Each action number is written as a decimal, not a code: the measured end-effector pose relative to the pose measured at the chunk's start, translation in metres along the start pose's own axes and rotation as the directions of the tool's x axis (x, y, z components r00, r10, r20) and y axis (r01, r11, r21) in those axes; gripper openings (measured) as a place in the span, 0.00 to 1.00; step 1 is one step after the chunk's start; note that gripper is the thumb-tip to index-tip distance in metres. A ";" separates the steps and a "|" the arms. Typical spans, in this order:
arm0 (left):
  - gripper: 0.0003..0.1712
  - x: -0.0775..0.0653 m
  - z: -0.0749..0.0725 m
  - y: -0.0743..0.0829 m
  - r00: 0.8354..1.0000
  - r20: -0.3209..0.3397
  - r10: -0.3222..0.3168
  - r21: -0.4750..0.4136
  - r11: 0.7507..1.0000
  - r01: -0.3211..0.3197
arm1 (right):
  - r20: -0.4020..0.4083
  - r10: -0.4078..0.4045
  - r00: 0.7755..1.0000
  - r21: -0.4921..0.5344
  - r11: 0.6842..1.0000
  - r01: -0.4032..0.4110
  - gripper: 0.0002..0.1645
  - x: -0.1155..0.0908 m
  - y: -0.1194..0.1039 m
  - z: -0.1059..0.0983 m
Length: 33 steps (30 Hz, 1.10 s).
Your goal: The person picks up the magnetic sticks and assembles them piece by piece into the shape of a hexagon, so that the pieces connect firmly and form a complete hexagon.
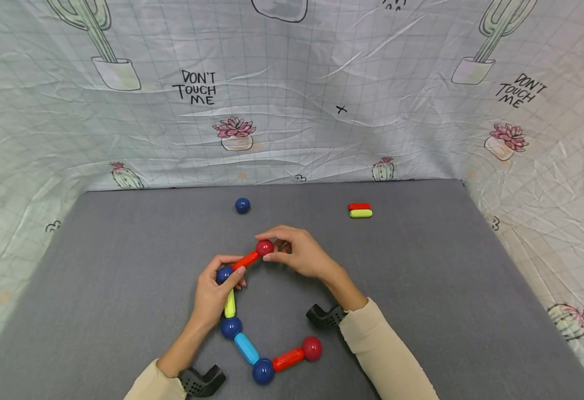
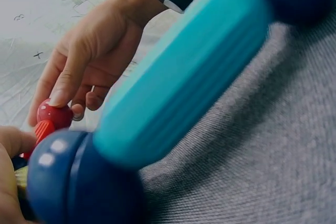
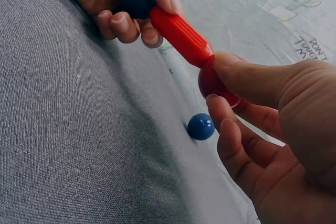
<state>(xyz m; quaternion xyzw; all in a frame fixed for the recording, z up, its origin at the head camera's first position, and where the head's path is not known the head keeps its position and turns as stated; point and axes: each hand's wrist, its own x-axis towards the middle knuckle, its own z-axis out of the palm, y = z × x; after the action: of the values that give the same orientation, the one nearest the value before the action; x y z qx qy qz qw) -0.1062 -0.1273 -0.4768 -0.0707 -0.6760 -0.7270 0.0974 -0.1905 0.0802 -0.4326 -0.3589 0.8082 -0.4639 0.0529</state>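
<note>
A chain of coloured rods and balls curves across the grey surface. At its far end my right hand [image 1: 306, 254] pinches a red ball [image 1: 264, 248] between thumb and fingers. A red rod [image 1: 245, 260] links that ball to a blue ball [image 1: 224, 274], which my left hand [image 1: 211, 294] grips, its thumb on the rod. From there run a yellow-green rod [image 1: 230, 305], a second blue ball [image 1: 231, 328], a light blue rod [image 2: 184, 77] and a third blue ball [image 1: 263, 371]. Another red rod [image 1: 288, 360] ends in a red ball [image 1: 312, 348].
A loose blue ball [image 1: 242, 205] lies beyond the hands, near the back edge. Further right, a red rod [image 1: 359, 206] and a yellow-green rod [image 1: 361, 213] lie side by side. A patterned cloth [image 1: 292, 100] rises behind the grey surface [image 1: 422, 266].
</note>
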 end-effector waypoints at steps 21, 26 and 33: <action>0.17 0.001 -0.003 0.000 0.993 0.121 0.008 -0.019 1.000 -0.005 | 0.120 -0.024 0.993 0.014 1.000 0.023 0.21 -0.001 -0.007 0.001; 0.17 0.000 -0.003 -0.001 0.993 0.106 0.041 -0.024 0.999 -0.039 | 0.115 -0.033 0.993 0.039 0.999 0.028 0.21 -0.001 -0.007 0.000; 0.15 -0.002 -0.002 -0.001 0.993 0.092 0.073 -0.008 0.997 -0.072 | 0.100 -0.021 0.995 0.031 0.999 0.018 0.21 -0.001 -0.011 -0.004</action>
<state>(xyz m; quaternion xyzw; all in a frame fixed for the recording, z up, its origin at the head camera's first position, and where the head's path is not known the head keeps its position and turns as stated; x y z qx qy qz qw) -0.1049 -0.1287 -0.4786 -0.1288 -0.6752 -0.7205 0.0922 -0.1858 0.0805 -0.4222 -0.3889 0.7938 -0.4580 0.0941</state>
